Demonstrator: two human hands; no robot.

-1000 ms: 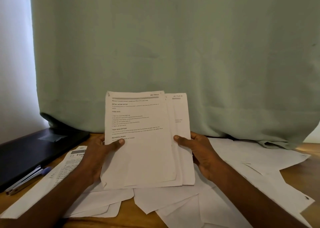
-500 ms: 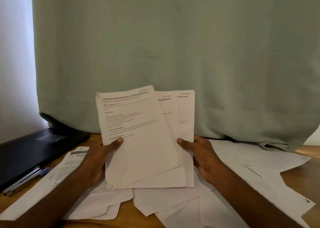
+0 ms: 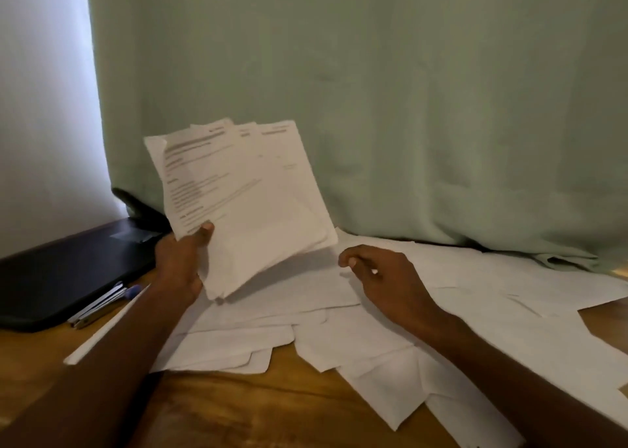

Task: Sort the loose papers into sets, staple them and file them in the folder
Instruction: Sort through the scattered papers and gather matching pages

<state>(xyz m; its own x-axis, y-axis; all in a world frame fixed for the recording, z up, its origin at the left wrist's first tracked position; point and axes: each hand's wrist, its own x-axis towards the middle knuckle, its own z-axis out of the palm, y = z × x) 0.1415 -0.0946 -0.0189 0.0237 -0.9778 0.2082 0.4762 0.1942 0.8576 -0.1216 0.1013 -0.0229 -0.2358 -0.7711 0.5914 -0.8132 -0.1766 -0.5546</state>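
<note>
White printed sheets (image 3: 244, 206), fanned to show headings, pinched by left hand (image 3: 181, 264) above loose papers (image 3: 441, 311) on wooden table (image 3: 238, 410); right hand (image 3: 384, 277) empty, loosely curled, likely reaching.

Folder (image 3: 68, 277) at left, stapler (image 3: 98, 306) just before it, loose papers (image 3: 441, 311) across table (image 3: 255, 413) to the right.

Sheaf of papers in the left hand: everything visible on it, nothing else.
The sheaf of papers is several white printed sheets, fanned so the top corners of the back ones show at upper right. The front sheet carries a grey header bar and lines of text, too blurred to read. It is raised off the table and tilted to the left. Only the left hand grips it, at the lower left edge, thumb on the front. The right hand is apart from it.
</note>
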